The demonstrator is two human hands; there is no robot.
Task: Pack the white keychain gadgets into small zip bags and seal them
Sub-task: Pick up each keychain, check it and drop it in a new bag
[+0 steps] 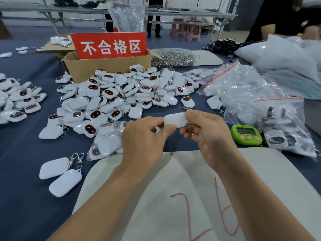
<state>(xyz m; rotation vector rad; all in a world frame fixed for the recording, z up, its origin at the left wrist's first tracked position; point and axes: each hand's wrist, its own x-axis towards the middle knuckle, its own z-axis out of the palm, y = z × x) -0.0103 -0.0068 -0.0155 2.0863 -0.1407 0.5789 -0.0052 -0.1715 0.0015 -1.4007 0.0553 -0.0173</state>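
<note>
**Here, one white gadget [174, 120] held over the bench**

The left hand [144, 136] and right hand [208, 134] pinch it above a pale board [173, 188] on dark blue cloth [26, 188]. Beyond lie a gadget heap [121, 94], cardboard box [107, 66], zip bags [243, 87] and green timer [246, 134]. Folding tables [173, 13] and pink stools [189, 30] stand behind.

Bright, even light falls from above, leaving only faint, soft-edged shadows of the forearms on the pale mat [260, 171] below the grip. The white gadget [174, 120] pinched between the left hand [142, 136] and the right hand [208, 134] looks washed out and slightly soft. Glare streaks the clear bags [243, 87] right of the grip. The far tables [173, 13] beyond it bow with wide-angle distortion.
</note>
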